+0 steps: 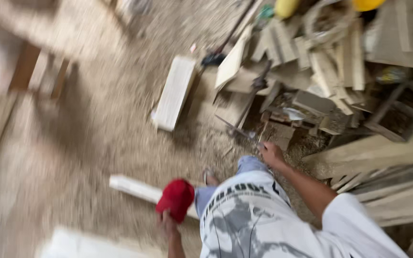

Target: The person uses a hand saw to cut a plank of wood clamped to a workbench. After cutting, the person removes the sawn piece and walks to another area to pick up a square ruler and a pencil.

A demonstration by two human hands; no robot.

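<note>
Floor: sawdust-covered ground (96, 119) fills most of the head view; frame is motion-blurred, fine detail lost.
Viewpoint: looking down over the person's own white printed shirt (254, 215) and blue trousers (249, 165).
Left hand: left hand (168, 222) at lower centre, fingers closed around a red cap (177, 198).
Red cap, position: held low, just left of the trousers, in front of a pale plank (135, 187) lying on the ground.
Red cap, orientation: crown uppermost in the frame, with the hand gripping from below; long axis runs roughly bottom-left to top-right. Which way the brim points cannot be told through the blur.
Right hand: right hand (271, 154) reaches forward at the end of a bare forearm, at the near edge of the scrap pile. Fingers look curled, and thin dark strips (244, 131) lie right at the fingertips; whether it is clamped on anything cannot be told.
Scrap pile: heap of offcut wood (321, 71) across the upper right, pieces lying at many angles.
White board: white board (174, 93) flat on the ground left of the heap, long axis from lower left to upper right, well apart from both hands.
Long planks: grey planks (383, 153) at the right edge, running nearly horizontal.
Yellow items: two rounded yellow objects (285, 7) at the top edge, kind unclear.
Left edge: wooden furniture legs (25, 67), blurred.
</note>
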